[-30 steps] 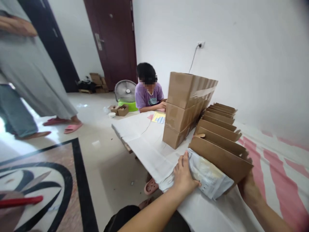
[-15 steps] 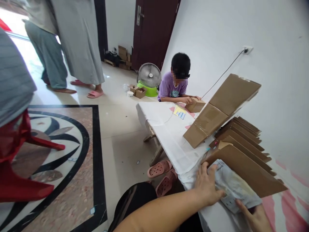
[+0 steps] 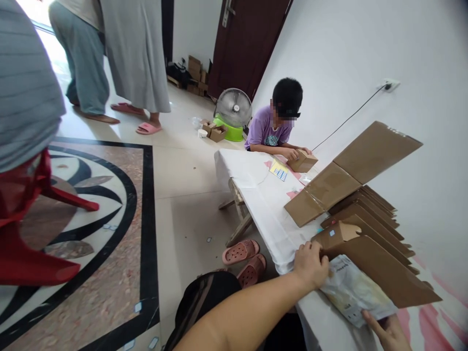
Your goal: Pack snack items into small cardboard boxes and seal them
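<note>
My left hand [image 3: 310, 265] is closed on the near-left edge of a brown cardboard box [image 3: 387, 265], the front one of a row, with its fingertips partly hidden behind the flap. A greyish, see-through plastic pouch [image 3: 360, 290] leans against the front of this box, with dark print and something pale inside. At the pouch's lower right corner my right hand [image 3: 387, 331] grips it, thumb on top and the other fingers underneath. A small pale-blue sticker [image 3: 332, 233] shows on the box's end flap.
A long unfolded cardboard piece [image 3: 343, 170] slants above the white-covered table [image 3: 252, 195]. Across the table, a person in purple [image 3: 270, 127] handles a small box [image 3: 302, 161]. Pink clogs [image 3: 241, 251], a fan [image 3: 234, 108] and a red stool [image 3: 32, 243] stand on the floor.
My left hand has left the pouch's edge and closed on the box's end, whose flap now shows more. The pouch stays in my right hand. The view has shifted slightly.
</note>
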Demonstrator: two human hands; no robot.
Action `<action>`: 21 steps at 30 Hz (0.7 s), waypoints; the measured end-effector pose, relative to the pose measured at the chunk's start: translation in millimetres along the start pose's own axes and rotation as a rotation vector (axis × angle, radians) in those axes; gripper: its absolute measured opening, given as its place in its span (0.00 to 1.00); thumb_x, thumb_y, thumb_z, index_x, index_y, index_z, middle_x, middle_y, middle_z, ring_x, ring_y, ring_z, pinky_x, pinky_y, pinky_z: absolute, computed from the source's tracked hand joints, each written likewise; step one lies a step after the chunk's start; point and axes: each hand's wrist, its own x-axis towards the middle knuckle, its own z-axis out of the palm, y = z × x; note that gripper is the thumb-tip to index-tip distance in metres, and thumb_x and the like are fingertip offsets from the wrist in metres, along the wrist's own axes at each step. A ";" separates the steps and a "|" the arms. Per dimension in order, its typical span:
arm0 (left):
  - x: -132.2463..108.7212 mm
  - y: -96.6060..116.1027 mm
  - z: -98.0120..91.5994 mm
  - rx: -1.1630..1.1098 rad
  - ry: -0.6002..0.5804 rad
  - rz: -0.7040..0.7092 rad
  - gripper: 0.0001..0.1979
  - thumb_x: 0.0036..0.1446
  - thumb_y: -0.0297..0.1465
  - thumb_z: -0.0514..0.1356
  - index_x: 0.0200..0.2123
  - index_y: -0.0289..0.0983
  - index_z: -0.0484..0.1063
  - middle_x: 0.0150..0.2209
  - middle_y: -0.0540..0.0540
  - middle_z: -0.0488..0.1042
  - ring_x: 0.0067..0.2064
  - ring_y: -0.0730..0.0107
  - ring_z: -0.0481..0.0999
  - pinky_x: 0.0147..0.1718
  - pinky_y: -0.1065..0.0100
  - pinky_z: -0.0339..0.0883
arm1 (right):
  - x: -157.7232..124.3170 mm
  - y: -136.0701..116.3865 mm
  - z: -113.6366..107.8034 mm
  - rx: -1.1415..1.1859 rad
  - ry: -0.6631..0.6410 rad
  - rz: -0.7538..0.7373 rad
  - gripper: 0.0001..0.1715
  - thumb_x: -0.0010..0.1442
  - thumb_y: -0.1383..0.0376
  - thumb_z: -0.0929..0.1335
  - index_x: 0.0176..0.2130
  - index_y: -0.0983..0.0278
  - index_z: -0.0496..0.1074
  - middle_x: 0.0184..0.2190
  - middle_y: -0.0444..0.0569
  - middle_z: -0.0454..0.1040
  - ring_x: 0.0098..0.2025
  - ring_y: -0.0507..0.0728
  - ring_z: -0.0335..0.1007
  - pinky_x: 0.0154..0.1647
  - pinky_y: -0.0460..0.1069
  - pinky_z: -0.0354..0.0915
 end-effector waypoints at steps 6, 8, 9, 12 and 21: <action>21.5 -4.3 -9.2 -0.100 -0.053 -0.015 0.12 0.57 0.36 0.54 0.24 0.40 0.71 0.30 0.44 0.74 0.41 0.57 0.72 0.44 0.60 0.62 | -13.7 -20.8 2.5 0.028 -0.027 0.015 0.43 0.42 0.52 0.75 0.55 0.60 0.65 0.57 0.54 0.70 0.64 0.72 0.56 0.64 0.62 0.57; 32.2 -7.4 -10.5 -0.129 -0.079 -0.012 0.13 0.54 0.35 0.58 0.19 0.39 0.67 0.25 0.47 0.70 0.38 0.60 0.72 0.42 0.62 0.62 | -14.8 -21.0 4.0 0.035 -0.011 0.011 0.42 0.43 0.49 0.75 0.54 0.60 0.65 0.57 0.54 0.70 0.64 0.72 0.55 0.64 0.63 0.55; 37.6 -8.7 -10.8 -0.151 -0.085 -0.008 0.12 0.53 0.34 0.60 0.19 0.39 0.67 0.25 0.48 0.69 0.37 0.61 0.71 0.41 0.63 0.62 | -14.8 -20.0 4.7 0.040 0.000 0.007 0.41 0.44 0.48 0.74 0.54 0.60 0.65 0.57 0.54 0.69 0.64 0.72 0.55 0.65 0.64 0.54; 51.5 -10.6 -9.9 -0.240 -0.081 -0.006 0.06 0.49 0.30 0.64 0.32 0.37 0.71 0.32 0.49 0.71 0.36 0.68 0.70 0.38 0.67 0.64 | -14.3 -16.1 6.3 0.046 0.009 0.012 0.41 0.45 0.46 0.73 0.54 0.59 0.64 0.58 0.54 0.68 0.64 0.72 0.55 0.65 0.65 0.53; 69.1 -6.3 -8.1 -0.854 -0.334 -0.141 0.28 0.45 0.37 0.68 0.50 0.38 0.68 0.19 0.60 0.61 0.18 0.81 0.58 0.20 0.74 0.50 | -16.9 -15.4 8.6 0.071 -0.001 0.027 0.40 0.49 0.45 0.71 0.56 0.59 0.64 0.55 0.55 0.71 0.61 0.70 0.62 0.62 0.64 0.59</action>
